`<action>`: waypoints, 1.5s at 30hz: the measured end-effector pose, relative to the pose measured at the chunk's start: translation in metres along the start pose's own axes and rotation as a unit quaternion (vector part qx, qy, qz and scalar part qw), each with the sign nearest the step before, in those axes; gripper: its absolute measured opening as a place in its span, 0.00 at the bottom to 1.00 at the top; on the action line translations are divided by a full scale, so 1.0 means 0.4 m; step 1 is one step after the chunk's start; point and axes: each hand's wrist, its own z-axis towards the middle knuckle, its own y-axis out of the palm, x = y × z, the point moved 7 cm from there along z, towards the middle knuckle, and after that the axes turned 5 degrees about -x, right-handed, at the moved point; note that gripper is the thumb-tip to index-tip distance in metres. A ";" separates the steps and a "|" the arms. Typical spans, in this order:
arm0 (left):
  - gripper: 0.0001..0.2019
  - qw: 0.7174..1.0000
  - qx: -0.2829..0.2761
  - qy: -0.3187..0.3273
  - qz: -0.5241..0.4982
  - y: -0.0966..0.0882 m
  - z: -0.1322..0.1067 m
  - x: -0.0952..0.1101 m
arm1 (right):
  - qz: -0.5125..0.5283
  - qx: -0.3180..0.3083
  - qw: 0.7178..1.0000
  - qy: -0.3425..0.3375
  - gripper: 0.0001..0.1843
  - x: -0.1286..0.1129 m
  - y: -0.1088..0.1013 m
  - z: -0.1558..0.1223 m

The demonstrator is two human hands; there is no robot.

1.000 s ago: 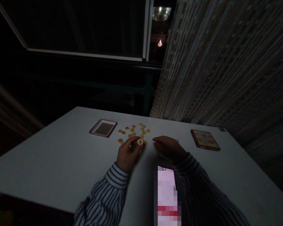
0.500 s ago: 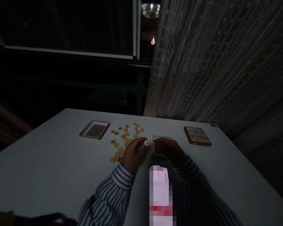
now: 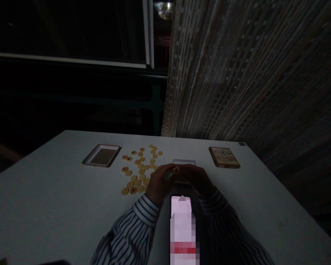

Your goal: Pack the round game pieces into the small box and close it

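Just above the phone, my left hand (image 3: 160,184) pinches a round xiangqi piece (image 3: 176,169), its marked face toward me. My right hand (image 3: 198,177) comes in from the other side with bent fingers, its fingertips meeting the same piece; shadow hides their exact grip. Behind and beneath my hands lies a shallow pale box (image 3: 184,161), mostly covered by them. Left of my left hand, several loose xiangqi pieces (image 3: 134,178) are scattered on the white table (image 3: 57,206), most with blank faces up, some showing red or dark characters.
An open shallow tray (image 3: 101,156) with a brown inside lies at the back left. A flat box with a printed cover (image 3: 224,157) sits at the back right. A lit phone (image 3: 182,224), partly blurred, lies between my forearms. Beyond the table hangs a string curtain (image 3: 223,73).
My right hand has moved left from the pale box to meet my left hand at the piece. The piece has turned slightly. The whole view has shifted a little.
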 end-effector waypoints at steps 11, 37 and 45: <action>0.12 0.985 0.004 -0.081 -0.150 0.025 -0.005 -0.040 | 0.034 0.000 0.999 0.020 0.11 0.009 0.010 -0.010; 0.12 0.943 -0.007 -0.225 -0.244 0.051 -0.022 -0.095 | -0.046 -0.002 0.999 0.008 0.15 0.015 0.023 -0.017; 0.15 0.935 0.019 -0.229 -0.271 0.045 -0.023 -0.106 | -0.214 -0.052 0.973 -0.069 0.15 -0.040 0.038 0.005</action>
